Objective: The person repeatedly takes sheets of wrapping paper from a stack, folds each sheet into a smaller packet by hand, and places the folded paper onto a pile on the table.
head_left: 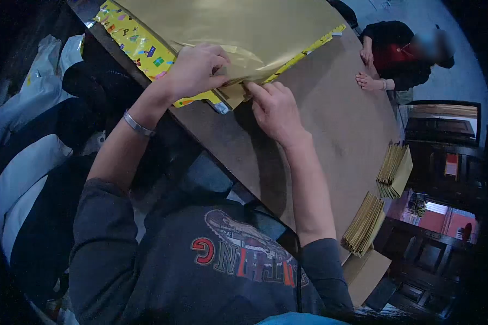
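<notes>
A large gold sheet (238,24) lies on the table, with yellow printed paper (133,38) showing along two of its edges. The paper carries small colourful pictures. At the sheet's near corner, my left hand (198,70) has its fingers curled on the raised gold fold. My right hand (276,111) is closed on the same fold from the other side, fingertips pressed at the corner. Beneath the hands, the gold material is creased and bent up. What lies inside the fold is partly hidden by my fingers.
The brown table (331,124) runs diagonally. Stacks of folded gold-brown pieces (363,225) stand at its right edge, near a cardboard box (366,273). Across the table sits another person (401,54), hands on the tabletop. White bags (38,81) and dark cloth lie at left.
</notes>
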`<state>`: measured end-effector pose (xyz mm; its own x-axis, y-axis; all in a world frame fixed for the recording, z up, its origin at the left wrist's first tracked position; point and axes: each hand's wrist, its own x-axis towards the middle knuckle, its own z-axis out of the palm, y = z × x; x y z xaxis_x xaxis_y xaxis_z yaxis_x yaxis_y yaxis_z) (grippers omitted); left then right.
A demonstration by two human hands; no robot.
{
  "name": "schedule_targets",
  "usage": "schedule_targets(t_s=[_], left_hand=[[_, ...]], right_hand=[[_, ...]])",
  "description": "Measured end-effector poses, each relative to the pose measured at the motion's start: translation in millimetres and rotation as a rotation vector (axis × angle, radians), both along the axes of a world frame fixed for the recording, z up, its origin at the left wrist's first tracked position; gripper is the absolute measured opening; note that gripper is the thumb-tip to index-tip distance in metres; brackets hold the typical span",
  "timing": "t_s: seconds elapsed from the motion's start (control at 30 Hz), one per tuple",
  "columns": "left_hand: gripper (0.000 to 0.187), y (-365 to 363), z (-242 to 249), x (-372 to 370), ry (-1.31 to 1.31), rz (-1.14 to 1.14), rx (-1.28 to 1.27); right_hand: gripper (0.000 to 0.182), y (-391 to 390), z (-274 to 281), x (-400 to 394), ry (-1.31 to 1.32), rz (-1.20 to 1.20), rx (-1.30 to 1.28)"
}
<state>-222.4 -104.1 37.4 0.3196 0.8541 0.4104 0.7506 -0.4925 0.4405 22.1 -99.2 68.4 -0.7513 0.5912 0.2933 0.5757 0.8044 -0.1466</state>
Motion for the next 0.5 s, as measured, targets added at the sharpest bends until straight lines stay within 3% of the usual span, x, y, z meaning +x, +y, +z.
schedule_targets(t_s=[0.1, 0.2, 0.3, 0.47, 0.5], left_hand=[[0.019, -0.2, 2.9, -0.5, -0.024, -0.025, -0.084], [0.022, 2.6, -2.7, -1.4, -0.106, -0.020, 0.050], [0.033, 1.4, 5.6, -8.1, -0.259, -0.111, -0.156], [0.041, -9.9, 12.2, -3.8, -0.117, -0.125, -0.137], [0.039, -12.5, 5.6, 2.7, -0.136, -0.092, -0.021]], right_hand=[[0.040, -0.4, -0.1, -0.9, -0.001, -0.002, -0.005], [0.042, 1.7, -5.6, -1.1, 0.010, 0.007, 0.015], [0.044, 1.9, -5.2, -1.4, -0.007, 0.006, 0.013], [0.042, 0.1, -6.8, -0.4, -0.014, -0.004, 0.028], [0.038, 0.4, -9.3, 0.4, -0.011, -0.012, 0.043]])
